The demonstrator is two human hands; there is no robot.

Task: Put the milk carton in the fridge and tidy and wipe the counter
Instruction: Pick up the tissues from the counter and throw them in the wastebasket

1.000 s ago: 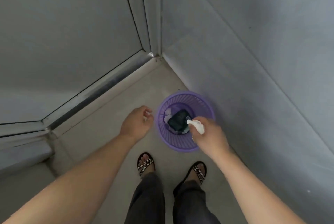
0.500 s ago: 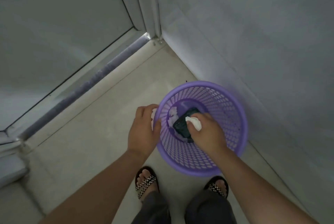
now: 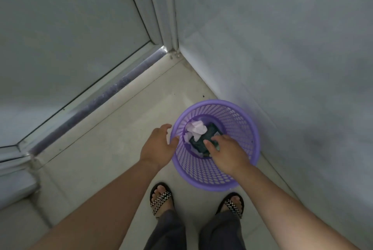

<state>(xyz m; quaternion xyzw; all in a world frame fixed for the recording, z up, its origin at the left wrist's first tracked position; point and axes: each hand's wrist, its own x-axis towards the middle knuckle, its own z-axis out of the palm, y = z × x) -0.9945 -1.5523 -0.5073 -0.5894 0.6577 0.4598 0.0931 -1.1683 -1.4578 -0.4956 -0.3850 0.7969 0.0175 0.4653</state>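
A purple mesh wastebasket [image 3: 238, 120] stands on the floor in a corner, against the right wall. Inside it lie crumpled white tissues [image 3: 196, 128] and a dark wrapper [image 3: 205, 138]. My right hand [image 3: 228, 152] hovers over the basket's mouth with fingers spread and nothing in it. Beside the basket's left rim is my left hand [image 3: 158, 146], fingers apart and empty, its thumb at the rim. No milk carton, fridge or counter is in view.
A grey wall [image 3: 282, 48] rises right of the basket. A sliding door with a metal track [image 3: 96, 98] runs along the left. My feet in checked sandals [image 3: 161, 199] stand on the pale floor just behind the basket.
Both hands held white tissue before; the tissue now lies inside the basket and both hands have opened. The camera has pulled back a little from the basket.
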